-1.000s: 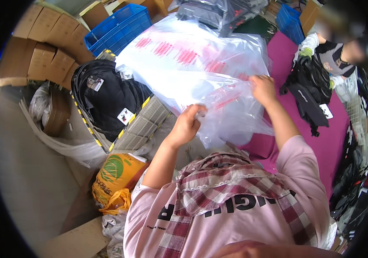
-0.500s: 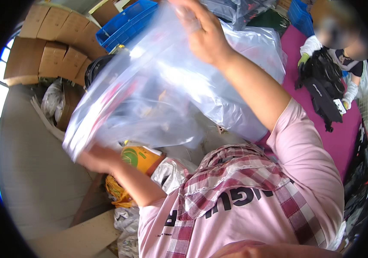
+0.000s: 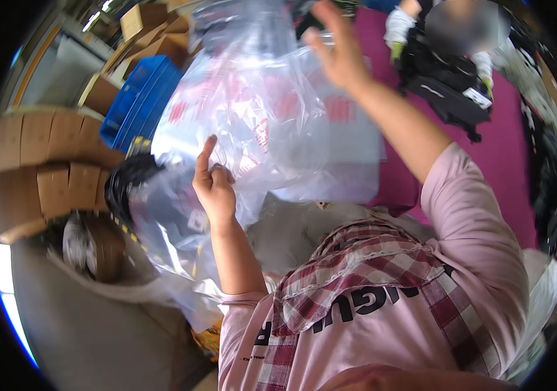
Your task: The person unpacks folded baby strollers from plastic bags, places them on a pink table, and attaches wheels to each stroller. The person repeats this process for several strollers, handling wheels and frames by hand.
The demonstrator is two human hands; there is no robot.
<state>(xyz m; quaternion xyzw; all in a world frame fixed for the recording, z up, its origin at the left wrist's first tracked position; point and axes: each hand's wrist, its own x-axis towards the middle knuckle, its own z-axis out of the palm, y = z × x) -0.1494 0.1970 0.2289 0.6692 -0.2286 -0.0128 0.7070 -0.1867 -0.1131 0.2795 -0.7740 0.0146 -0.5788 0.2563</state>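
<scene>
A large clear plastic bag point(image 3: 291, 98) with red print lies spread over a stack of pale plastic packaging. Above its near left part is my left hand point(image 3: 214, 189), index finger stretched out and the other fingers partly curled. No plastic shows pinched in it. My right hand point(image 3: 342, 58) is raised over the bag's far right edge, fingers apart and slightly blurred, holding nothing. More crumpled clear plastic point(image 3: 181, 221) hangs down at the left of the stack, below my left hand.
At the left are a blue crate point(image 3: 138, 101), stacked cardboard boxes point(image 3: 50, 140) and a black bag point(image 3: 125, 189). A magenta table surface point(image 3: 480, 176) extends at the right. Beyond it, a person in gloves handles a black bag point(image 3: 444, 98).
The plastic bag, lifted and blurred between both hands before, now lies spread on the stack. My hands have let go of it. The left moved up and right; the right moved slightly right.
</scene>
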